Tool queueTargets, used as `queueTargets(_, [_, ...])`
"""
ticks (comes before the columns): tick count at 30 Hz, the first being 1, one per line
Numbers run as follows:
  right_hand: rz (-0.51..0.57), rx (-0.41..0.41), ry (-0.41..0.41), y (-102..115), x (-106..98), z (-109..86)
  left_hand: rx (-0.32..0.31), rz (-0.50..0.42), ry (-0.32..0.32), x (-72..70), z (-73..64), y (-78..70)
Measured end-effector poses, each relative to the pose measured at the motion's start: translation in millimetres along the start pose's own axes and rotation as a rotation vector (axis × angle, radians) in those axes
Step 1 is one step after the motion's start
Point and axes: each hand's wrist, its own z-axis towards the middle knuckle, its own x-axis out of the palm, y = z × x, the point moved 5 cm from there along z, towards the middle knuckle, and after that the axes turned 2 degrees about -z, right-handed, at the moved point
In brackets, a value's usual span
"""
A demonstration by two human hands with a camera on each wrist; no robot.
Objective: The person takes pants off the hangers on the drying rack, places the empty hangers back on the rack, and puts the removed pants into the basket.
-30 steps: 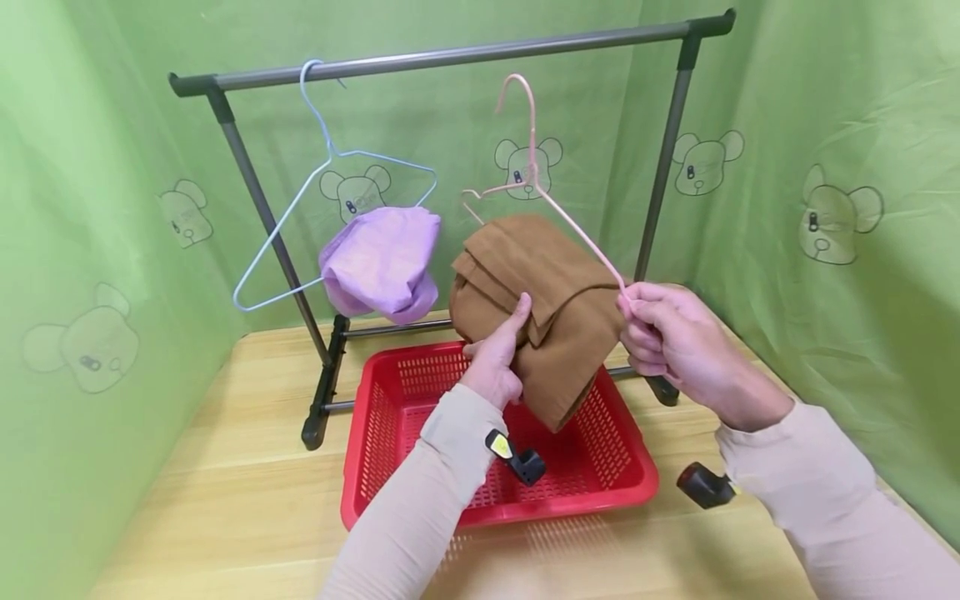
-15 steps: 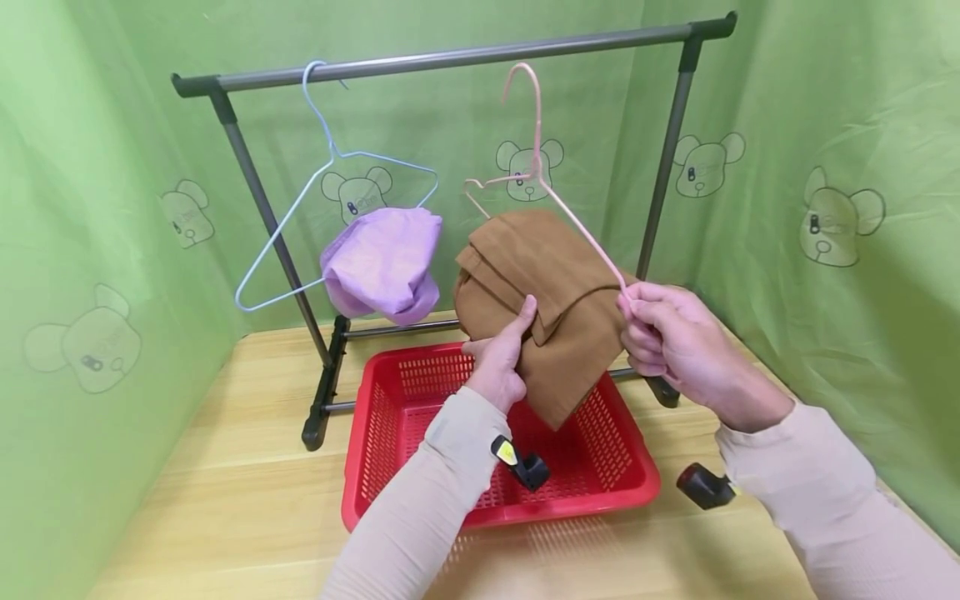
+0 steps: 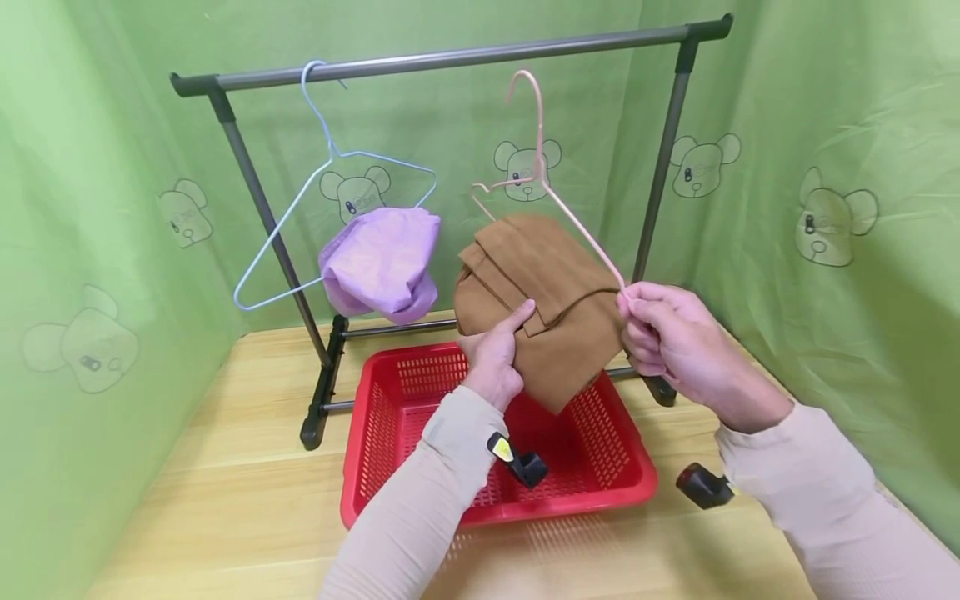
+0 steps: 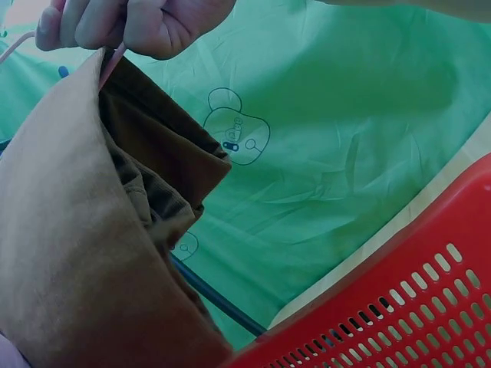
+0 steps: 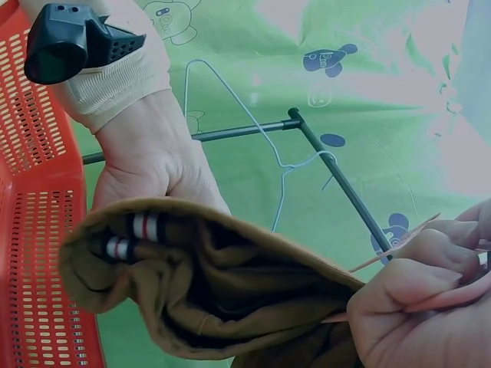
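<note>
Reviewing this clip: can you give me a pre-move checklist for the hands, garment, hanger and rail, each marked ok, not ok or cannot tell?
1. Left hand holds the folded brown fabric garment: ok, thumb across its front.
2. Right hand grips the thin pink wire hanger: ok, near its lower right corner.
3. Garment spans the hanger's lower bar: cannot tell, cloth hides it.
4. Hanger's hook sits on the grey metal rail: not ok, it is off the rail.
5. Rail space right of the light-blue wire hanger: ok, nothing hangs there.
</note>
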Motion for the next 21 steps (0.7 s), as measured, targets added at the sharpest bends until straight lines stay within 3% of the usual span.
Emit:
queueTargets(5, [-0.010,0.008,-0.017,0,-1,0.1,0.019,-0.140,0.073,5.7,2.0,-1.8])
queueTargets(10, [-0.004,0.016,-0.018,-1,-2,-0.3,0.011,-0.206,0.121,7.5,3.4,-0.7])
queueTargets(17, [0.024,0.021,-0.020,-1,-5,-1.0,-0.062,-0.324,0.249,10.7,2.2,0.5])
queueTargets(21, [0.021,0.027,-0.031,0,-7,-1.0,-0.073,-0.351,0.287,11.9,2.0,-0.9])
